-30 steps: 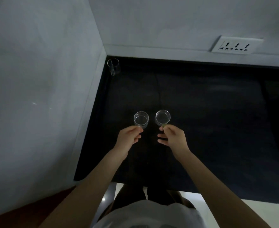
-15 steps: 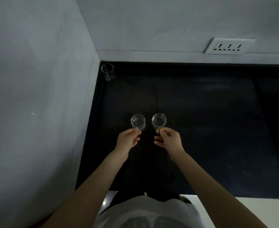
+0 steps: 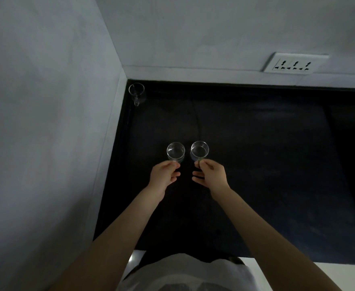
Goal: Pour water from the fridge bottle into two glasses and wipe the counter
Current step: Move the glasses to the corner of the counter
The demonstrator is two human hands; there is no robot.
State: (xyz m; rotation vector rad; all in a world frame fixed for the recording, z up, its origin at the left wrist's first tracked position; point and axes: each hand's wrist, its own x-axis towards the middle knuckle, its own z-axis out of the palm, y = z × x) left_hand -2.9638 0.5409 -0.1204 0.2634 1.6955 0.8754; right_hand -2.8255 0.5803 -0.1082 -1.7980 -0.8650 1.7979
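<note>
- On the dark counter (image 3: pixel 256 143), near its front-left part, two small clear glasses stood upright and just beside each other, not quite touching — a tidy pair, likely set close so one pour could serve both.
- Left hand (image 3: pixel 164 177) was at the near base of the left glass (image 3: pixel 175 151), thumb and forefinger pinching its lower wall, the other fingers loosely curled below.
- Right hand (image 3: pixel 211 175) mirrored it on the right glass (image 3: pixel 199 150), fingertips clamped low on the near side, the lower fingers sticking out free toward the other hand.
- Gripping low kept both rims open and unobstructed, which suited filling; it also read as steadying or nudging the pair into line.
- Whether either glass held water could not be told: the bottoms glinted, nothing more.
- No bottle showed anywhere, nor any cloth, so pouring and wiping both looked undone.
- Far back in the left corner, against the wall, a third glass (image 3: pixel 137 93) stood well apart, out of the working space.
- Above the counter's back edge, a wall socket (image 3: pixel 294 63) sat to the right, clear of where water would go.
</note>
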